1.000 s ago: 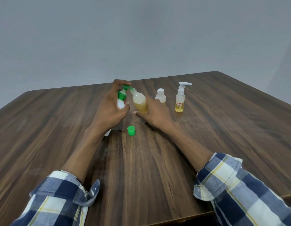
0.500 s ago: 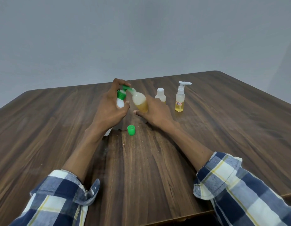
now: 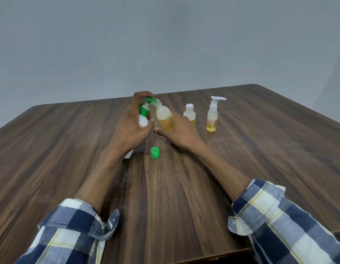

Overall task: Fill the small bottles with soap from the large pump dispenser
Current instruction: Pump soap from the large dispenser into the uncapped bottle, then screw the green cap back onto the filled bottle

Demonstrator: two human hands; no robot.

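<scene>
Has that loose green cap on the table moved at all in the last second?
No. The green cap lies in the same spot beside the same wood grain streaks of the table.

There is one view only, from a wide-angle camera on the person's head, looking forward and down over the wooden table (image 3: 260, 168) toward a grey wall (image 3: 165, 44) at 12 o'clock. Both sleeves enter from 6 o'clock, so the camera is near, and the left hand (image 3: 131, 128) and right hand (image 3: 181, 130) meet near the centre.

Pump dispenser (image 3: 143, 119) white, green collar — loose cap (image 3: 155, 152) green; sleeves (image 3: 287, 221) blue-white plaid, yellow lines; table (image 3: 51, 149) dark woodgrain.
</scene>
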